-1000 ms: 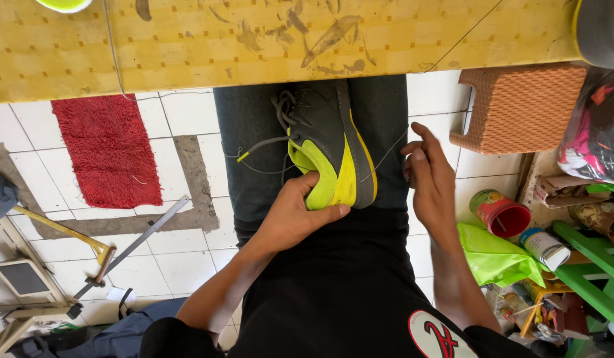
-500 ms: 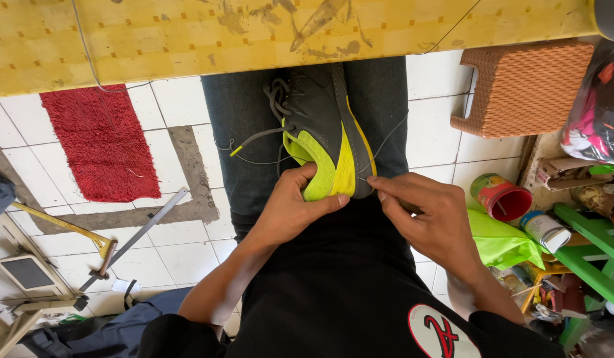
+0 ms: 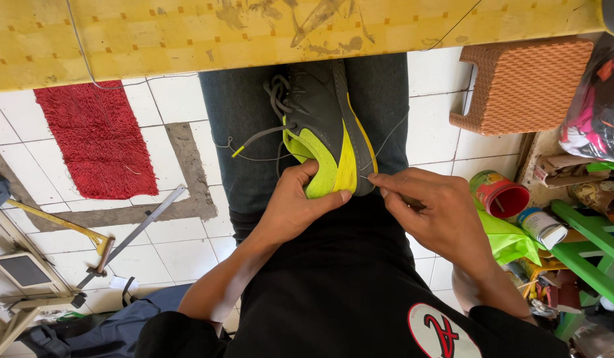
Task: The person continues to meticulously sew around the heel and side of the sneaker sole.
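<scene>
Gripping the shoe point(image 3: 323, 126) heel — left hand point(image 3: 297, 205), right hand point(image 3: 436, 212) beside.

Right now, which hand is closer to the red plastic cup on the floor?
Right. The right hand pinches thread at the grey-and-yellow sneaker's heel, just beside the red plastic cup. The left hand grips the heel farther away.

Small home repair workshop: tiled floor point(image 3: 181, 99), hammer point(image 3: 68, 229), glue cans point(image 3: 502, 193), cluttered green shelf point(image 3: 585, 242), worktable point(image 3: 187, 33).
</scene>
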